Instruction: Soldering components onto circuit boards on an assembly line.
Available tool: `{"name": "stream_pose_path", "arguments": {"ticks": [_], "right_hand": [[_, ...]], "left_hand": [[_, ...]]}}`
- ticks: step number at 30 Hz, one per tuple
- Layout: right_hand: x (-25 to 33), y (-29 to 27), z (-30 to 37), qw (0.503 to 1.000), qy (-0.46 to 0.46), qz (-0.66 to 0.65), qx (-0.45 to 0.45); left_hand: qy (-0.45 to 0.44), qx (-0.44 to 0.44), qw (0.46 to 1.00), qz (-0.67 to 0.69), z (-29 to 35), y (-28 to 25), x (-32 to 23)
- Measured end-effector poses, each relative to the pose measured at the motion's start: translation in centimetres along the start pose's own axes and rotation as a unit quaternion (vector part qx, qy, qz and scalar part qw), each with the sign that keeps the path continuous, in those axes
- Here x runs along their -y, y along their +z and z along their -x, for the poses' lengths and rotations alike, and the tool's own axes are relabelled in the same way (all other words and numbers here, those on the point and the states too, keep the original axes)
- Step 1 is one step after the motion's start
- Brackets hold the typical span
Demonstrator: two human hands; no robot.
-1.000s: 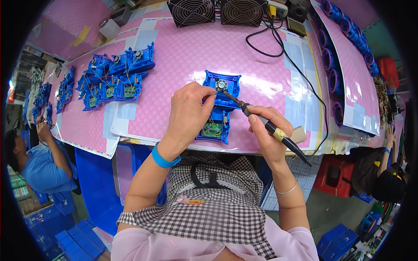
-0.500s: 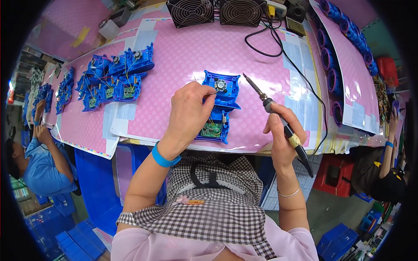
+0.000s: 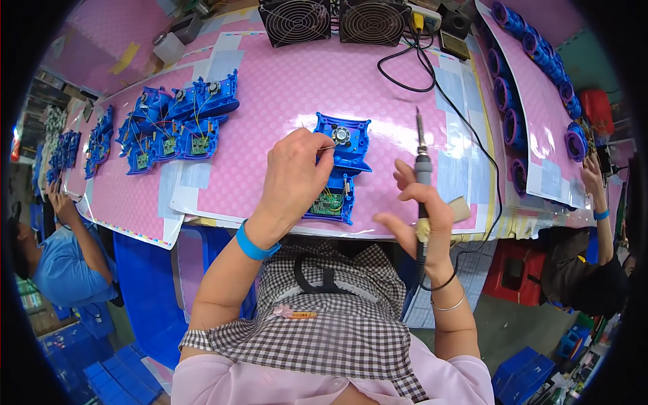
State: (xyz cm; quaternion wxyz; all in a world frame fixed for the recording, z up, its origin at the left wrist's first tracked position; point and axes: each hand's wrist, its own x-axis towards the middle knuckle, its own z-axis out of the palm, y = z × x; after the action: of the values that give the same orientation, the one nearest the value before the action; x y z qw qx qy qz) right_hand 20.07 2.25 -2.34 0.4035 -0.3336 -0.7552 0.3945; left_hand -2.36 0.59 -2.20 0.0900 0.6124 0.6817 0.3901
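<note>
In front of me lies a blue plastic housing (image 3: 351, 162) in two joined parts. Its far part carries a small round speaker (image 3: 341, 136); the near part holds a green circuit board (image 3: 329, 204). My left hand (image 3: 297, 179) leans over the housing's left side, thumb and forefinger pinched on a thin wire (image 3: 327, 147) beside the speaker. To the right, clear of the housing, my right hand (image 3: 428, 216) carries a soldering iron (image 3: 423, 162), tip pointing away from me. Some of its fingers are spread, with the handle resting across the hand.
More blue housings (image 3: 172, 121) with wires and boards stand on the left of the pink-covered table (image 3: 270, 81). Two fans (image 3: 295, 20) are at the back. The iron's black cable (image 3: 472, 125) loops along the right. Blue ring-shaped parts (image 3: 513, 128) line the right; co-workers sit at both sides.
The soldering iron has swung away from the speaker, from slanting left to pointing nearly straight ahead. My right fingers have loosened and spread. My left hand stays in place.
</note>
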Motion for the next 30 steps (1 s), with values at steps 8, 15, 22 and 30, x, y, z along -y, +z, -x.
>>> {"name": "stream_pose_path", "arguments": {"ticks": [8, 15, 22, 30], "right_hand": [[0.8, 3.0, -1.9, 0.989, -0.070, 0.042, 0.126], [-0.9, 5.9, -7.3, 0.971, -0.082, 0.058, 0.218], [-1.4, 18.7, -15.1, 0.951, -0.295, -0.027, 0.082], [-0.6, 0.4, -7.7, 0.979, -0.173, -0.018, -0.104]], "left_hand": [[-0.027, -0.081, 0.995, 0.046, 1.0, -2.9, 0.5], [-0.220, -0.226, 0.881, 0.352, 6.4, -6.1, 5.0], [-0.155, -0.258, 0.835, 0.462, 5.7, -5.5, 4.1], [-0.269, -0.310, 0.783, 0.467, 4.2, -3.9, 4.9]]}}
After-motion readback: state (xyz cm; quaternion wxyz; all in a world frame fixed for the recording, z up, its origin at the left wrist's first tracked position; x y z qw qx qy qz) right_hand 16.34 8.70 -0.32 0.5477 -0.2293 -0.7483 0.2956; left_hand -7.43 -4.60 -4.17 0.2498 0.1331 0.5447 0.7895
